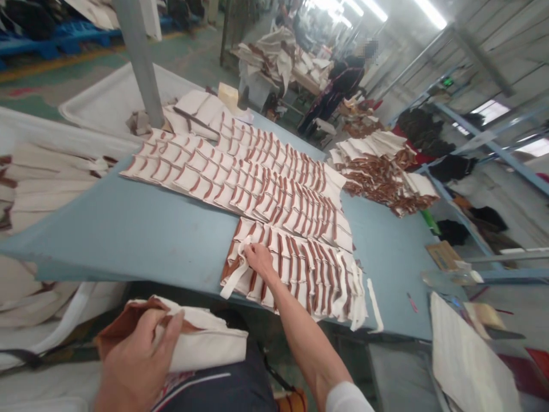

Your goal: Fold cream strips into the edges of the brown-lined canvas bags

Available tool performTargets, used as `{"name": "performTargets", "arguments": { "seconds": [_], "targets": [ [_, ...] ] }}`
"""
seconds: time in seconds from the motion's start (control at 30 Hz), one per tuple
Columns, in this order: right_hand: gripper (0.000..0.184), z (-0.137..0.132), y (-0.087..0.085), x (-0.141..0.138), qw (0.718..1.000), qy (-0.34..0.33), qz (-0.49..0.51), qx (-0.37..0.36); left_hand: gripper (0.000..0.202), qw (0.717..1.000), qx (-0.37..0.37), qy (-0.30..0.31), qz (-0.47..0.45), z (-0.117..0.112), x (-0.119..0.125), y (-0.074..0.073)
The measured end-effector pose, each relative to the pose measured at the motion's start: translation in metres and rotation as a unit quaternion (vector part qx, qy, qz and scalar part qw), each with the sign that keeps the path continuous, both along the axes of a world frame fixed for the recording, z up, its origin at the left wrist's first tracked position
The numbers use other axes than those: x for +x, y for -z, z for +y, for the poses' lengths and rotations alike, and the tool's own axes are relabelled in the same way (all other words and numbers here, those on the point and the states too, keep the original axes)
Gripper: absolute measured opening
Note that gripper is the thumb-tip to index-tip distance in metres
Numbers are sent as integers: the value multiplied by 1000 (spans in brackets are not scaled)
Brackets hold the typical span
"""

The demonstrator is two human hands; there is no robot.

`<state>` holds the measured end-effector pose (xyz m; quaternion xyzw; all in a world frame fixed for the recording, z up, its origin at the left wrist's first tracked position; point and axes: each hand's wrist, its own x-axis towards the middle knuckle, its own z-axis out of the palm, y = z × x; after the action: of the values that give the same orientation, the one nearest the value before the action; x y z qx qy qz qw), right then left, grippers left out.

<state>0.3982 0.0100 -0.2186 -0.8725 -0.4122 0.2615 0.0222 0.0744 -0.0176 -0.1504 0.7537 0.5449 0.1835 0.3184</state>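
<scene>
Head view: L hand [139,355] grips folded cream/brown fabric pc [210,346] in front of table edge, above lap [227,386]. R hand [259,261] pinches white strip [234,281] at L end of nearest row [285,263] of overlapped cream/brown pcs, on blue table [158,240]. Longer row [223,180] just behind; 2nd strip [374,303] lies nr nearest row's R end.

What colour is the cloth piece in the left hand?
The cloth piece is cream and brown, seen in the head view.
</scene>
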Motion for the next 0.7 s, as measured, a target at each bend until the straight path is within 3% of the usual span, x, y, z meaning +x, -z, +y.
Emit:
{"name": "performTargets", "arguments": {
  "seconds": [0.1,0.17,0.27,0.4,0.47,0.53,0.7],
  "targets": [
    [38,0,-1,-2,1000,-10,8,24,40,994,-19,-2,108,16,12,11],
    [38,-2,-2,-3,999,-20,13,42,48,988,-41,32,143,26,23,16],
    [39,-9,-5,-4,996,-37,16,74,38,978,-88,125,142,34,42,29],
    [32,-26,-11,-10,992,-48,4,116,25,958,-160,191,143,34,66,61],
    [34,-34,-13,-13,991,-37,-12,128,21,953,-195,192,133,32,75,79],
    [37,-40,-14,-11,990,-23,-25,135,30,952,-221,177,119,28,81,93],
    [38,-46,-11,5,991,-23,-23,130,36,951,-264,139,75,19,91,113]
  ]
}}
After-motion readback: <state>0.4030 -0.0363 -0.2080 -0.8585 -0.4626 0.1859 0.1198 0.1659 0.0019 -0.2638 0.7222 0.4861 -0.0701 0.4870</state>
